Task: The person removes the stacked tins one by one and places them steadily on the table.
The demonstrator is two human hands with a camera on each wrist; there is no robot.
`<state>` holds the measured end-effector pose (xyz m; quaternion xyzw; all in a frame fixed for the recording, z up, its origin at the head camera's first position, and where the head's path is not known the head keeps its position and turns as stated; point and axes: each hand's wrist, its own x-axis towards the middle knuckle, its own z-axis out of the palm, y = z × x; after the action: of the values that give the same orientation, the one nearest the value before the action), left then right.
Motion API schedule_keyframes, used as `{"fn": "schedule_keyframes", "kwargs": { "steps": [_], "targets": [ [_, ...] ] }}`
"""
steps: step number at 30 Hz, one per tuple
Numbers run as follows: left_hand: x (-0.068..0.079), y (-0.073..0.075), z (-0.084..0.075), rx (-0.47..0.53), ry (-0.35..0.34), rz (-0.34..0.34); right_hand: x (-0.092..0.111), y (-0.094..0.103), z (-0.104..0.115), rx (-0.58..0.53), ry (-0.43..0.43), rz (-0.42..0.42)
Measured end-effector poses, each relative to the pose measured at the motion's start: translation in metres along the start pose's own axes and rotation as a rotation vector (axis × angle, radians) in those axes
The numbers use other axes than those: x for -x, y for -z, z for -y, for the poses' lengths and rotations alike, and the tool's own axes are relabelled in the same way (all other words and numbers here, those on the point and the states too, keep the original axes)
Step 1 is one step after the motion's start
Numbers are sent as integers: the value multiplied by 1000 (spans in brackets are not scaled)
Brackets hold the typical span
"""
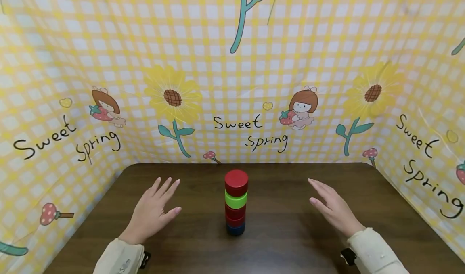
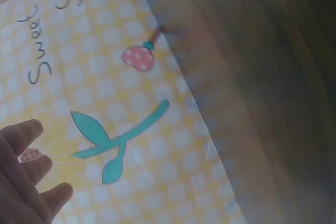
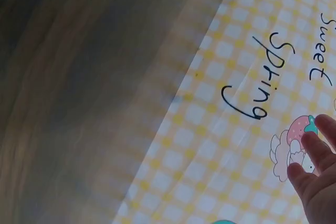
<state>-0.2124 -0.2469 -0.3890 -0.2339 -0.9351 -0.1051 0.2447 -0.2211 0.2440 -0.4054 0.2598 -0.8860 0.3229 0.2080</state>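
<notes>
A stack of round discs stands upright at the middle of the table in the head view. On top is a red disc (image 1: 236,183), over a bright green disc (image 1: 236,199), then dark red discs (image 1: 235,216) and a dark blue disc (image 1: 235,229) at the bottom. My left hand (image 1: 154,209), fingers spread and straight, is to the left of the stack, apart from it. To the right, my right hand (image 1: 334,205) is held with straight fingers, also touching nothing. Both wrist views show only fingertips against the cloth; the stack is outside them.
The dark wooden table (image 1: 196,249) has rounded far corners. A yellow-checked cloth (image 1: 232,84) printed with flowers and lettering hangs behind it and along both sides. A black strap item sits at each cuff.
</notes>
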Motion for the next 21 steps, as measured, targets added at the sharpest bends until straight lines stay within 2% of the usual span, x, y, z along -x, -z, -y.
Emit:
{"fn": "schedule_keyframes", "kwargs": {
  "steps": [2,5,9,13,16,21],
  "targets": [
    [-2,-2,-4,103,20,-17,-1,-2,3,-60,-29,12],
    [-6,-4,-12,307,59,-25,-4,-6,6,-137,-55,11],
    [-16,-6,-25,591,98,-29,-11,-16,9,-244,-32,-38],
    [-32,-8,-40,814,138,-48,-18,-26,15,-348,-22,-34],
    [-43,-9,-49,927,165,-64,-24,-34,24,-395,-61,28],
    [-59,-14,-63,1012,152,-73,-36,-53,40,-462,-117,108]
  ]
}}
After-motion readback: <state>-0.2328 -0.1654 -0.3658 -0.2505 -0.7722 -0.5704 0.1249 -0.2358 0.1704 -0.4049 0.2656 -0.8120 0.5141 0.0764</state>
